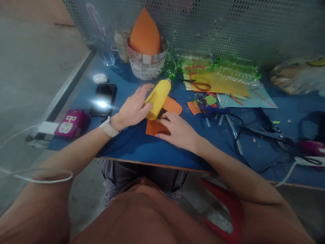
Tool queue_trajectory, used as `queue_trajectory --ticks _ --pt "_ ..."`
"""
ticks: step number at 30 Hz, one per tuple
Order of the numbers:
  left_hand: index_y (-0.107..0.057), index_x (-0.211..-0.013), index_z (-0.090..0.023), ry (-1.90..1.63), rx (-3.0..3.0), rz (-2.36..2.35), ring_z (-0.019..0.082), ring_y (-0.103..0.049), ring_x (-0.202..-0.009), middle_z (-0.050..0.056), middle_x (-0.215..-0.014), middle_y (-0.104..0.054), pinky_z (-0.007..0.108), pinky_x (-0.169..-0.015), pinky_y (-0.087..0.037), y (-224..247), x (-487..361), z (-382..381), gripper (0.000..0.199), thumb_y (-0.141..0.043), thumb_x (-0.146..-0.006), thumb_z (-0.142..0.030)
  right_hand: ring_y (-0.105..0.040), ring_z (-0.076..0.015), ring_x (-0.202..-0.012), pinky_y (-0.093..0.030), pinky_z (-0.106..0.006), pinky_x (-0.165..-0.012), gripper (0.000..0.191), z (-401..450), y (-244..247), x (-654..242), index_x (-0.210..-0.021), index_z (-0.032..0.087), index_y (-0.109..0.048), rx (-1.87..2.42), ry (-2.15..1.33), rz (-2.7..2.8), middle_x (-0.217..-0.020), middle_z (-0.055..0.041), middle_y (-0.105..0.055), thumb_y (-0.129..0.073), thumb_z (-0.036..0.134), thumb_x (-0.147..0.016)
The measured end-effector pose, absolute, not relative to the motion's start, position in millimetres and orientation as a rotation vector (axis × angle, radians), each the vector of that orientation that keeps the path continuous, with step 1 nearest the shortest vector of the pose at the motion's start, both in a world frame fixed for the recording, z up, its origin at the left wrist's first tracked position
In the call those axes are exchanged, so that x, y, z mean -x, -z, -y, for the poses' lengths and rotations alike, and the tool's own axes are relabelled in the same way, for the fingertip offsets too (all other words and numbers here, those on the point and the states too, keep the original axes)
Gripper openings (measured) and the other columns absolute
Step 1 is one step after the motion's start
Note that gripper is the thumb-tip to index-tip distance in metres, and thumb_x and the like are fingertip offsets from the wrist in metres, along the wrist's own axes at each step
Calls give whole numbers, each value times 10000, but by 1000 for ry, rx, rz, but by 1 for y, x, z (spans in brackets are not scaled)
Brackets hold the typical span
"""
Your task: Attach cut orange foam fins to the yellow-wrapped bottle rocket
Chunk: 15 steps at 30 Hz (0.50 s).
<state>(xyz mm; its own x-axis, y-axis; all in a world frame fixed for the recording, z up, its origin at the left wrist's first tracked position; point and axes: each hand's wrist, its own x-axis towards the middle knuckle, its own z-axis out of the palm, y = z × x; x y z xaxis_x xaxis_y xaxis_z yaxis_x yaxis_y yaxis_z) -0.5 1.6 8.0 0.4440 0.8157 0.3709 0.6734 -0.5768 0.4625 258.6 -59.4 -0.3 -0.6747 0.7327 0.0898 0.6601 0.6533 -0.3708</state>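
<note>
A yellow-covered bottle (159,96) lies tilted above the blue table, its lower end toward me. My left hand (134,106) is on its left side, thumb across the yellow surface and fingers behind the bottle. Close to the bottle's lower end, my right hand (177,130) rests with thumb and fingers apart over an orange sheet (152,128). Its fingertips are near the bottle; whether they touch it I cannot tell. Another orange piece with a rounded end (174,105) lies behind, partly covered by the bottle.
A woven basket (147,67) holds an orange pointed piece. Scissors (200,85) lie on yellow sheets (228,84). Right of my hands are a blue glue gun (214,110), clear sticks (235,134) and cables. A phone (103,98) and purple socket adapter (72,123) sit left.
</note>
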Motion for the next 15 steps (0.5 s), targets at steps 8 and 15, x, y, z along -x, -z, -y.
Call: queue_trajectory --ticks 8,15 --pt "-496 -1703 -188 -590 -2518 -1344 406 -794 -1233 218 -1590 -676 531 -949 -710 -12 -7 7 765 -658 -1080 -601 -683 -417 -1261 -647 -642 -1140 613 61 2 -257 -1466 133 -808 1107 -391 2664 -1352 -221 -721 -786 619 -1094" --pt "-436 -1776 -282 -878 -2489 -1303 396 -709 -1429 220 -1753 -502 461 -966 -705 -10 -5 7 702 -609 -1128 -488 -675 -422 -1289 -648 -639 -1152 697 60 4 -258 -1606 154 -736 1118 -386 2666 -1386 -215 -707 -764 628 -1095"
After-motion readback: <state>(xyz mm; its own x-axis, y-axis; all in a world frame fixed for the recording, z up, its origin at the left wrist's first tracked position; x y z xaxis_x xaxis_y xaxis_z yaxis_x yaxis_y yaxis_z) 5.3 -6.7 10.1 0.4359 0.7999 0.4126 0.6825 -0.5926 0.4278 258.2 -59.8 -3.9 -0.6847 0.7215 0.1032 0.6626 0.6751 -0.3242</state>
